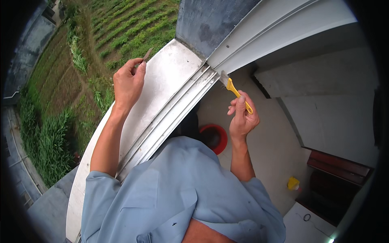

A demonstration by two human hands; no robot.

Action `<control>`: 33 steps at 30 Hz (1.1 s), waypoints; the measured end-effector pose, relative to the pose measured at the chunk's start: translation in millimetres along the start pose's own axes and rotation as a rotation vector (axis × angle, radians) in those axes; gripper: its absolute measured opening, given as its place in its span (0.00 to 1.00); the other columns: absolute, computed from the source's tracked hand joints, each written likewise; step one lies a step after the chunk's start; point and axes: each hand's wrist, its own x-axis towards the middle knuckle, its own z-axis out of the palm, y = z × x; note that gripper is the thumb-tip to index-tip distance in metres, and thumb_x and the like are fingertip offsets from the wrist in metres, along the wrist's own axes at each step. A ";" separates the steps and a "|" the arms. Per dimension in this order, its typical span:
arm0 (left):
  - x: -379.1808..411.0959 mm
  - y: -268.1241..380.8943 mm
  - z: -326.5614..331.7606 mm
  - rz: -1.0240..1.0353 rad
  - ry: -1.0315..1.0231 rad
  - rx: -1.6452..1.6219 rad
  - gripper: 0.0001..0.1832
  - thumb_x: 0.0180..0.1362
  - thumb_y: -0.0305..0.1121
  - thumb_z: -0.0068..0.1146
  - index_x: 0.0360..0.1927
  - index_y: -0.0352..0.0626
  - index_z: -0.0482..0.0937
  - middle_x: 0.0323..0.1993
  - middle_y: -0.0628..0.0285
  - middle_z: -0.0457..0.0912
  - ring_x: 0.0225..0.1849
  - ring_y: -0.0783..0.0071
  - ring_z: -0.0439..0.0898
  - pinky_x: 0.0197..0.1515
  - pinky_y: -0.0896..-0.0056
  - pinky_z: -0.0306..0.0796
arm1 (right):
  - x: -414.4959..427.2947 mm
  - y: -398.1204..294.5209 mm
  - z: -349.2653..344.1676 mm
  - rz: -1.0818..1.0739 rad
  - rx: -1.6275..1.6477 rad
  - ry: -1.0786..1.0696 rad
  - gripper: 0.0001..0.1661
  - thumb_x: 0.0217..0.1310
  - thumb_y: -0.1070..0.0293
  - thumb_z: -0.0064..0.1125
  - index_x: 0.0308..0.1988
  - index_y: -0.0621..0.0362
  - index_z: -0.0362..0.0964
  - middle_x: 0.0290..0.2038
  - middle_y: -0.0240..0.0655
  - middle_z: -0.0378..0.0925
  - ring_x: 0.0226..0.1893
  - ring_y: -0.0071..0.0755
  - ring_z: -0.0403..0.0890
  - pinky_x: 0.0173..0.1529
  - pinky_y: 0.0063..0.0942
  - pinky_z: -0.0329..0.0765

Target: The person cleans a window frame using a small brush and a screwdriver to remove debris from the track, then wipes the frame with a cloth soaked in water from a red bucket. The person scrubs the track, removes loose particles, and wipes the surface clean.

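Observation:
Pinched between thumb and fingers, a small thin brown blade-like piece (148,54) juts up from my left hand (130,79). That hand is over the outer edge of the white windowsill (170,73), on the side of the field. My right hand (244,117) grips the yellow handle of a flat paintbrush (233,88) on the room side. Its grey bristles are close to the inner corner of the white window frame (258,38); whether they touch it I cannot tell. Between my hands runs the sliding-window track (182,101), with dirt and worn patches near the corner.
A red bucket (224,140) with dark contents stands on the floor below me. Outside, a drop leads down to planted rows (136,33). A grey outer wall (209,24) meets the sill. Dark red wooden furniture (337,167) and a yellow object (293,183) are at lower right.

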 end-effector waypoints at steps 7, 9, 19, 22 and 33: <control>-53.0 41.1 17.4 0.472 -0.297 0.054 0.11 0.63 0.28 0.62 0.48 0.37 0.83 0.34 0.50 0.86 0.29 0.57 0.86 0.34 0.65 0.80 | 3.2 -7.2 1.7 -0.007 -0.024 -0.015 0.16 0.74 0.65 0.57 0.49 0.68 0.80 0.26 0.33 0.79 0.21 0.17 0.74 0.27 0.18 0.73; -56.0 39.9 22.1 0.483 -0.359 0.142 0.12 0.63 0.30 0.61 0.48 0.38 0.83 0.36 0.50 0.87 0.30 0.52 0.86 0.33 0.59 0.79 | 3.1 -6.4 1.2 -0.001 -0.027 -0.013 0.16 0.74 0.65 0.57 0.49 0.67 0.80 0.26 0.33 0.79 0.21 0.17 0.74 0.27 0.18 0.73; -46.5 49.7 52.8 0.428 -0.416 0.309 0.12 0.64 0.33 0.57 0.48 0.40 0.82 0.34 0.50 0.86 0.28 0.47 0.83 0.32 0.52 0.77 | 2.9 -3.0 -0.8 0.001 -0.030 -0.016 0.16 0.74 0.65 0.58 0.49 0.67 0.80 0.26 0.33 0.79 0.21 0.17 0.74 0.27 0.18 0.73; -46.3 49.7 58.6 0.444 -0.390 0.243 0.12 0.64 0.32 0.58 0.48 0.40 0.82 0.34 0.50 0.86 0.29 0.48 0.84 0.32 0.53 0.77 | 2.9 1.4 -1.7 -0.005 -0.004 -0.006 0.16 0.74 0.66 0.57 0.50 0.67 0.80 0.26 0.33 0.79 0.21 0.17 0.74 0.27 0.18 0.73; -61.9 74.0 32.9 0.453 -0.251 0.148 0.11 0.63 0.30 0.61 0.48 0.40 0.82 0.33 0.52 0.86 0.25 0.56 0.84 0.29 0.61 0.77 | 2.1 -10.8 4.4 -0.070 0.056 -0.119 0.16 0.75 0.66 0.56 0.53 0.66 0.79 0.27 0.33 0.80 0.20 0.18 0.74 0.26 0.17 0.73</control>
